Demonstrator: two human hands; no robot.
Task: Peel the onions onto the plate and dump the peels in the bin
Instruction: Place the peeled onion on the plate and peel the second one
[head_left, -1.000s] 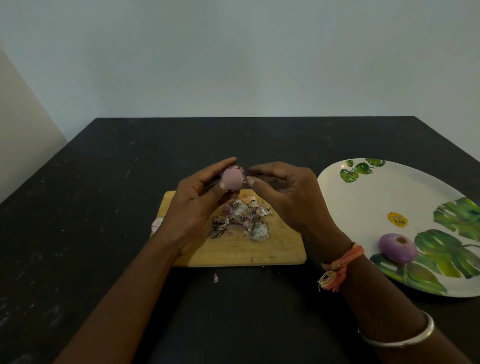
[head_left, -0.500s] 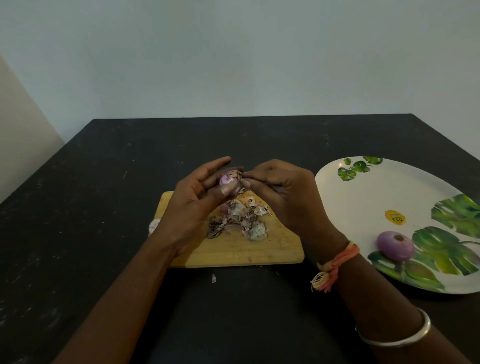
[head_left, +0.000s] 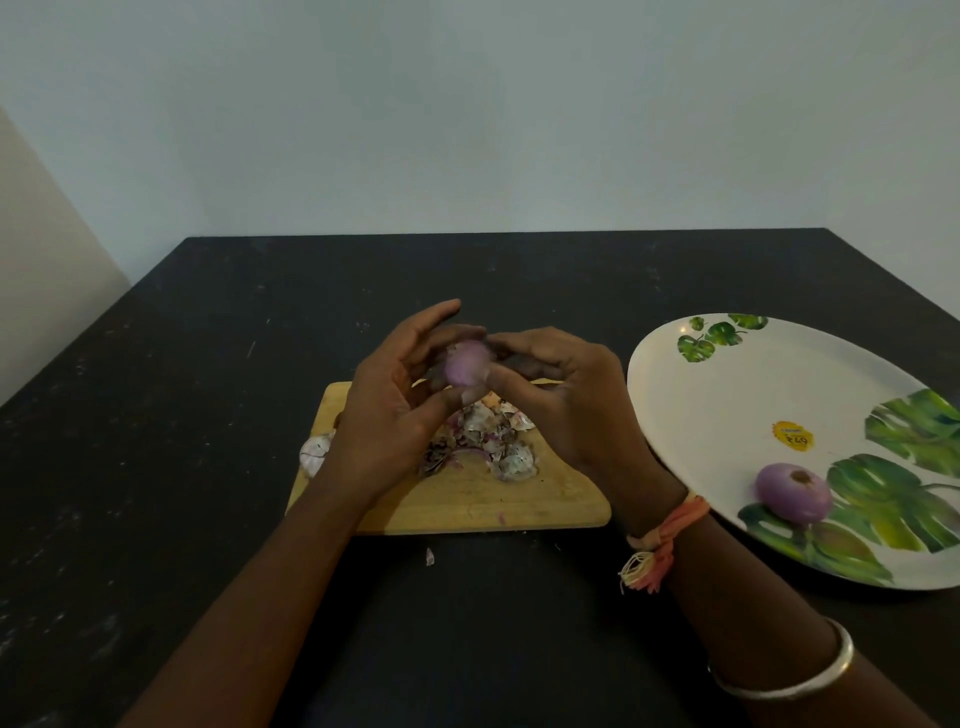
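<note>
Holding a purple onion (head_left: 466, 364) above the cutting board (head_left: 452, 499): our left hand (head_left: 387, 415) and right hand (head_left: 563, 397) both pinch it with their fingertips. Peels (head_left: 480, 439) piled on the board beneath. One peeled onion (head_left: 792, 491) sits on the leaf-print plate (head_left: 727, 405), right side of the table (head_left: 182, 389).

Both forearms are bare, without sleeves. The right wrist carries a knotted orange thread band with frayed pale tassel ends (head_left: 655, 540). Further up sits a plain silver metal bangle (head_left: 795, 675).
</note>
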